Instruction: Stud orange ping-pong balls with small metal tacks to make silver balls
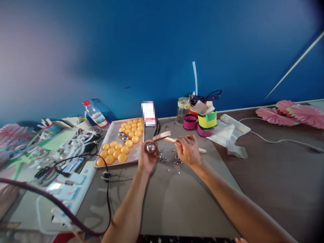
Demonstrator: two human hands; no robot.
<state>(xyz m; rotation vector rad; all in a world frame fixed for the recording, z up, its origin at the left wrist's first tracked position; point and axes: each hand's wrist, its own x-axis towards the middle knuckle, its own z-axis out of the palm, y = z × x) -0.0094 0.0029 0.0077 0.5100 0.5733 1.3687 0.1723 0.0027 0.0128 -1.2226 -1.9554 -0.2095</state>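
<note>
Cupped in my left hand point(147, 161) is a shiny silver, bumpy ball point(151, 147). My right hand point(188, 151) is wrapped around the pale handle of a small hammer point(162, 136). The hammer's head is just above the ball; whether the two touch, I cannot tell. Small shiny metal pieces point(177, 159) lie scattered on the grey mat point(187, 202) between and below my hands. To the left, a shallow tray point(121, 167) holds rows of orange balls point(116, 154) and two silver studded balls point(125, 138).
Cables point(108, 199), a white power strip point(65, 189) and paper scraps crowd the left side. A tilted bottle point(97, 117) stands behind the tray. At the back are a glass jar point(183, 109) and pink and yellow tape rolls point(207, 123). Pink paper fans point(303, 114) lie far right.
</note>
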